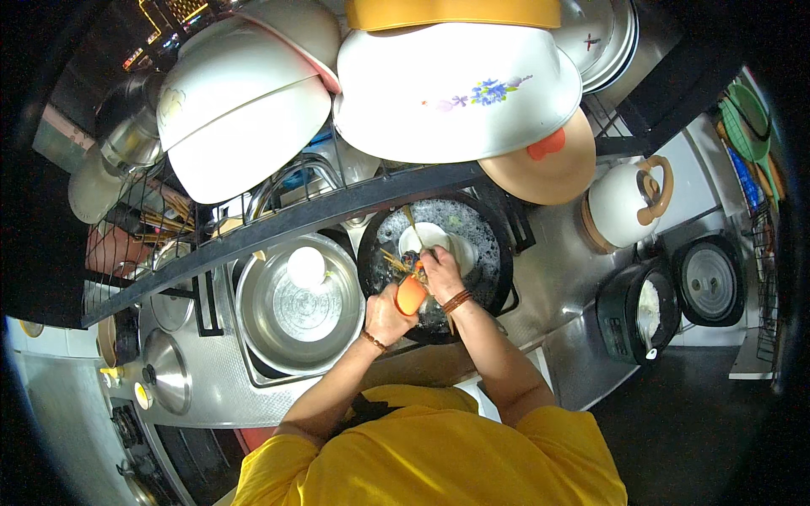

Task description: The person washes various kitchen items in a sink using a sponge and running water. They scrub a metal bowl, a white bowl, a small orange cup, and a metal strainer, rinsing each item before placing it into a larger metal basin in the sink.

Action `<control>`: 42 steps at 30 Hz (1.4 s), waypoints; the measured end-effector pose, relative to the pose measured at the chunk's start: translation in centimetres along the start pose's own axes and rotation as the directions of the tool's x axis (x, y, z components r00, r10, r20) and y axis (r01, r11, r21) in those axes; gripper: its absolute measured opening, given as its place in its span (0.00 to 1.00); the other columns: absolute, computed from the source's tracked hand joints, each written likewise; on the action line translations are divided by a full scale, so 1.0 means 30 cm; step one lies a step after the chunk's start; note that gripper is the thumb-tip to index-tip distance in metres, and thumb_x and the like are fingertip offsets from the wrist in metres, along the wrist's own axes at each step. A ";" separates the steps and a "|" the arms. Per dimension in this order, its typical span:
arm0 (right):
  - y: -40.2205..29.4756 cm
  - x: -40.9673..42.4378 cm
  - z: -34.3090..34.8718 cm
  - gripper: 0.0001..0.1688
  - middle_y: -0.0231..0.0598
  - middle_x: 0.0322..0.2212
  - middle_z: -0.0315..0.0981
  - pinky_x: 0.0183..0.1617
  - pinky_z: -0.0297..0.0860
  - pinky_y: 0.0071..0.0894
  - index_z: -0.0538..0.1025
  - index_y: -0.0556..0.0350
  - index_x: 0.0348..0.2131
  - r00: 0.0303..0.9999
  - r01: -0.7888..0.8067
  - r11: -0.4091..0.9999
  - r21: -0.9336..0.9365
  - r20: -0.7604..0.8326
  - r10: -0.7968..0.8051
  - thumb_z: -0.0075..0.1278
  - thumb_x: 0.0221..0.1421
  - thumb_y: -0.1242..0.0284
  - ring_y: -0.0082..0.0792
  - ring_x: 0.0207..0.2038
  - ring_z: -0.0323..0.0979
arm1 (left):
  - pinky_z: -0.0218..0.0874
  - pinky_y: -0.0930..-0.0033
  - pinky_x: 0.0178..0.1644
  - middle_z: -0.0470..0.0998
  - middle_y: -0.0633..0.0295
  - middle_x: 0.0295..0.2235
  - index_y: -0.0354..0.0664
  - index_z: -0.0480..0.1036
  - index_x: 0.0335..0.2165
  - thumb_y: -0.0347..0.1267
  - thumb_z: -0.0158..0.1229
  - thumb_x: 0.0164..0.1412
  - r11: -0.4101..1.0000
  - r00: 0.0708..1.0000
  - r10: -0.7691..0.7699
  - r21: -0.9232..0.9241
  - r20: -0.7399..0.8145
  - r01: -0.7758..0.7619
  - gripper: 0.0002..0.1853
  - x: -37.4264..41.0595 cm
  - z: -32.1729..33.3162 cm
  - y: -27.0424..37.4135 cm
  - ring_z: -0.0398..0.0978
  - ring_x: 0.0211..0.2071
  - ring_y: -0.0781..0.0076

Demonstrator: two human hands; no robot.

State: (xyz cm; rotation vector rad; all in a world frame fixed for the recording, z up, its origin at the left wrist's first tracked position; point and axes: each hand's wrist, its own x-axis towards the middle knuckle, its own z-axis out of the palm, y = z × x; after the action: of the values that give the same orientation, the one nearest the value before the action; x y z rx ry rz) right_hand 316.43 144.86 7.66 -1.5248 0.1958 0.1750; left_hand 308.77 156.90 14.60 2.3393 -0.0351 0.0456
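Observation:
Both of my hands are over a dark round pan [484, 291] of foamy water. My left hand [387, 317] grips an orange utensil part [411, 295], perhaps a spatula head or scoop. Just beyond it, my right hand [441, 272] closes around a bundle of chopsticks and other utensils [397, 260]; the fingers hide how they are held. A thin metal handle [410, 218] sticks out past that hand. Behind it, a white bowl [425, 235] sits in the suds. To the left stands a wide metal pot [253, 303] with a small white bowl [306, 267] inside.
Above the sink, a black wire rack's bar [304, 212] crosses, bearing white bowls [247, 120], a flowered white basin [455, 95] and a peach plate [563, 171]. A white kettle [623, 205] and rice cooker [617, 316] stand right. A metal lid [171, 373] lies left.

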 end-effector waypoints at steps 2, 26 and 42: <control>-0.058 -0.026 0.007 0.10 0.33 0.19 0.66 0.24 0.62 0.25 0.68 0.62 0.27 0.983 -0.179 0.891 0.417 0.113 0.144 0.41 0.50 0.71 0.24 0.21 0.65 | 0.63 0.66 0.27 0.71 0.49 0.18 0.35 0.65 0.22 0.31 0.60 0.30 0.995 0.999 -0.051 -0.090 -0.018 0.049 0.16 -0.008 -0.007 -0.034 0.72 0.23 0.56; -0.011 -0.170 0.104 0.08 0.30 0.28 0.60 0.35 0.60 0.24 0.59 0.53 0.35 0.991 0.067 0.891 0.448 0.076 -0.113 0.33 0.54 0.70 0.25 0.31 0.61 | 0.58 0.59 0.46 0.70 0.58 0.35 0.36 0.64 0.38 0.23 0.52 0.40 -0.256 0.865 -0.446 -0.959 0.230 0.123 0.20 0.124 -0.043 -0.137 0.67 0.39 0.64; 0.247 -0.110 0.091 0.21 0.52 0.32 0.60 0.39 0.58 0.42 0.66 0.54 0.33 0.938 0.333 0.455 -0.826 0.241 -0.248 0.52 0.33 0.75 0.49 0.36 0.60 | 0.56 0.58 0.47 0.67 0.61 0.42 0.46 0.63 0.42 0.36 0.49 0.46 -0.502 0.773 -0.541 -0.865 0.331 0.018 0.21 0.102 -0.035 -0.157 0.65 0.43 0.63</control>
State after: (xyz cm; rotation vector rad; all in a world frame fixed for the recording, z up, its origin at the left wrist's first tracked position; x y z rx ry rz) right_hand 311.52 147.90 1.34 -2.5416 -0.2983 0.0496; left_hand 311.98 160.91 12.08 0.2413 0.6400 0.0599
